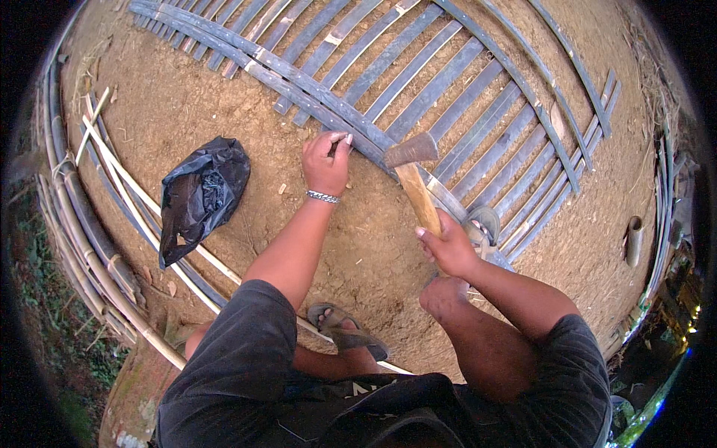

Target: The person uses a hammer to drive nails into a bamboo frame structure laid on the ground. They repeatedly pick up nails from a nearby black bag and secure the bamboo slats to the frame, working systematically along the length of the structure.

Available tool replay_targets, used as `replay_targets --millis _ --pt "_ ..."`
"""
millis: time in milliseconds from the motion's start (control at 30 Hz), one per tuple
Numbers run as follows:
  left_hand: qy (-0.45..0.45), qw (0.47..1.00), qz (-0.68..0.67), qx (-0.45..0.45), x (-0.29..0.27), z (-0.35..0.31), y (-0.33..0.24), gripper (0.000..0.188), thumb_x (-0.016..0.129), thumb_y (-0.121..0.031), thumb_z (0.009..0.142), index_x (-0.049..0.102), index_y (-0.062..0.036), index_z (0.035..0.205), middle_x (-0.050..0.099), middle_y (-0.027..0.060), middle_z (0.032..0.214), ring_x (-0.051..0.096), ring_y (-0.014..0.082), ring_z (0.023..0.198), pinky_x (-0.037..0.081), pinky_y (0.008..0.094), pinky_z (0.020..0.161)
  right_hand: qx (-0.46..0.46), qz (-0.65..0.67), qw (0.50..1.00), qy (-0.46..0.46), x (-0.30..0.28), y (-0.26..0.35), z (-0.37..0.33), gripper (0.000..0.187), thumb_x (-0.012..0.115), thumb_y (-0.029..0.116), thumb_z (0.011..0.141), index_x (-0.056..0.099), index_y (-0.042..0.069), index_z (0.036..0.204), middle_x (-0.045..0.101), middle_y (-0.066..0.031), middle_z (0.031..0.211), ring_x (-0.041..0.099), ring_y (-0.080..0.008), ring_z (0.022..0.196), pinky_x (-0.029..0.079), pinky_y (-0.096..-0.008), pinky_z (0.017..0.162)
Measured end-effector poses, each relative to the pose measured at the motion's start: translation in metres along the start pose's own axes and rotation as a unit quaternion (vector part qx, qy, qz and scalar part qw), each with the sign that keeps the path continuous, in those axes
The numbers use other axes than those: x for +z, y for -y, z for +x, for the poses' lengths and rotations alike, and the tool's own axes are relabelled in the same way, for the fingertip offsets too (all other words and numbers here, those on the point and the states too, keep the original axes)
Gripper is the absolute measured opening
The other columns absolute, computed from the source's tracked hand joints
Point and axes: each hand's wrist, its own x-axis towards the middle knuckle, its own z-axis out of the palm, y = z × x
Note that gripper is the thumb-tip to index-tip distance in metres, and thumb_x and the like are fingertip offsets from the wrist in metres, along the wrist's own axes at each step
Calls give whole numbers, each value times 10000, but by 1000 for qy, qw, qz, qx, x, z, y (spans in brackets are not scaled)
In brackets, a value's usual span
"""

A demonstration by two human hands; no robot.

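Observation:
My right hand [450, 245] is wrapped round the wooden handle of a hatchet [418, 198]. Its dark metal head is over the near rail of a slatted bamboo frame [314, 91] lying on the ground. Close to that same rail, my left hand [326, 162] is closed in a pinch, thumb against fingers. Whatever is between its fingertips is too small to make out. A chain bracelet circles the left wrist. The frame has several dark bamboo strips laid across long rails.
A black plastic bag [203, 196] lies on the dirt at left, beside pale split bamboo strips [123, 175]. Long bamboo poles [93, 224] line the left edge. A short bamboo piece [635, 240] is at far right. My sandalled feet are near the frame and below my left hand.

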Motion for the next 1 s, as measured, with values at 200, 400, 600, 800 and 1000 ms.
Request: replay_targets --millis 200,400,600,800,1000 --pt "16 997 46 62 0 4 -5 91 770 -154 853 728 -96 909 709 86 931 659 289 919 471 422 846 43 33 998 12 1 16 -3 331 638 189 1024 495 39 1282 549 0 766 540 -89 626 471 -272 555" --pt "-4 992 87 94 8 3 0 86 755 -138 839 708 -104 902 690 66 902 650 279 885 447 421 801 -23 -143 989 -31 -1 26 -2 469 594 241 1019 457 43 1422 663 -260 1159 675 -423 1024 526 -476 873" --pt "-3 992 76 97 7 3 0 130 751 -118 804 689 -89 915 683 76 931 644 286 892 439 423 803 -152 -288 941 -93 -5 56 14 483 567 198 1019 415 111 1468 609 -297 1297 611 -508 1130 512 -532 965" --pt "7 994 73 82 3 3 -3 154 758 -106 785 679 -83 916 679 87 960 639 301 898 432 430 804 -175 -325 924 -95 -4 68 33 476 569 180 1017 427 137 1469 608 -270 1317 614 -483 1147 515 -516 964" --pt "11 996 58 69 2 1 -2 140 761 -105 784 671 -79 888 676 90 927 639 302 889 428 436 810 -157 -312 932 -96 -4 86 34 472 582 172 1009 444 121 1457 625 -281 1266 616 -479 1142 512 -506 955"
